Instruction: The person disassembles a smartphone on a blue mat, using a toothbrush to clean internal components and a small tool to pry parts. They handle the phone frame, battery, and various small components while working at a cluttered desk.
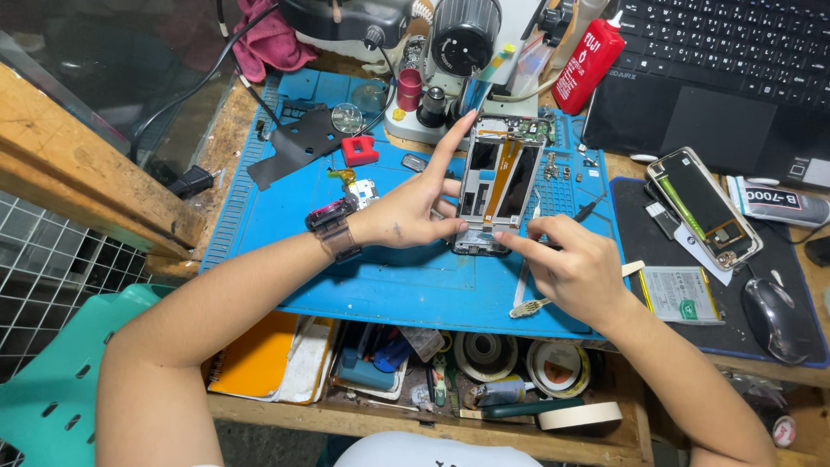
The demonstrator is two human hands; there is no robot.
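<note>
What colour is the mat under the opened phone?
Blue; the mat under the opened phone shows best in the head view.

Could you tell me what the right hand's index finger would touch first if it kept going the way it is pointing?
The right hand points its index finger up-left at the bottom edge of the opened phone frame, which the left hand steadies on the blue mat. The frame would probably come first; the fingertip looks almost on it already.

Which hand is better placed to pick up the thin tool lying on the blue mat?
Probably the right hand: the thin pale tool lies just beside it, while the left hand is steadying the opened phone frame.
</note>
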